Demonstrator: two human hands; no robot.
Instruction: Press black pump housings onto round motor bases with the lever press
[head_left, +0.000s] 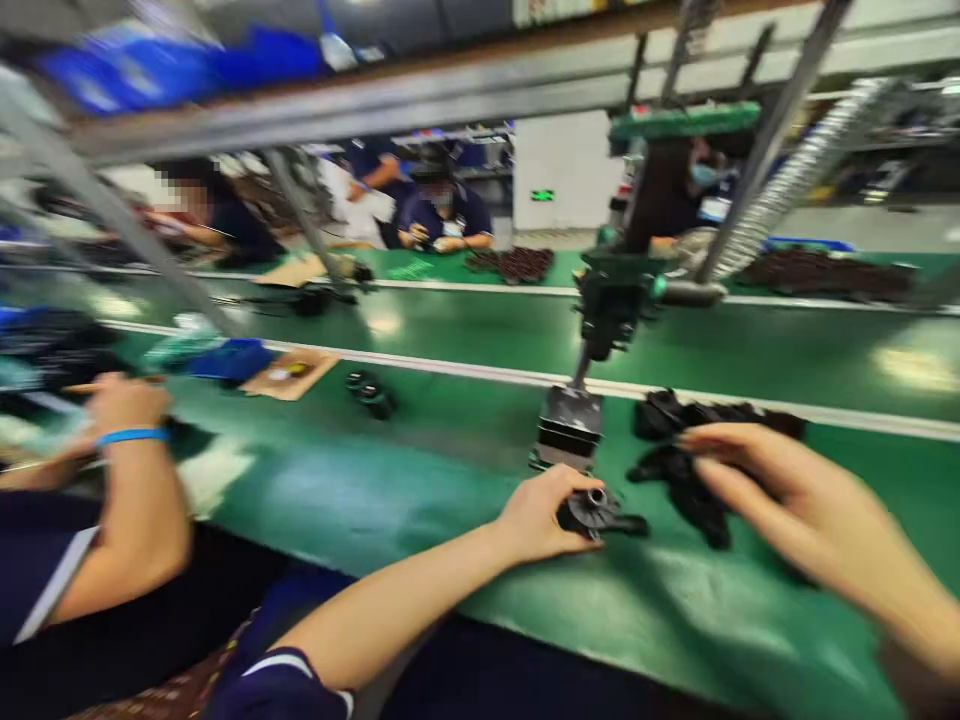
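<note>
My left hand [541,515] is closed around a round black plastic part [589,512] with a small metal tube standing up in its middle and an arm sticking out to the right. It is just in front of the base block [570,425] of a bench press [615,290]. On the right, my right hand [787,500] pinches a black plastic piece [690,490] between thumb and fingers, blurred by motion. Behind that piece lies a pile of similar black parts [720,415] on the green bench.
At left, a co-worker's arm with a blue wristband [135,436] rests over the bench. Two small black cylinders [370,395], a cardboard piece [292,374] and a blue tray [231,360] lie farther back. A metal shelf beam [375,110] crosses above. Other people sit across the line.
</note>
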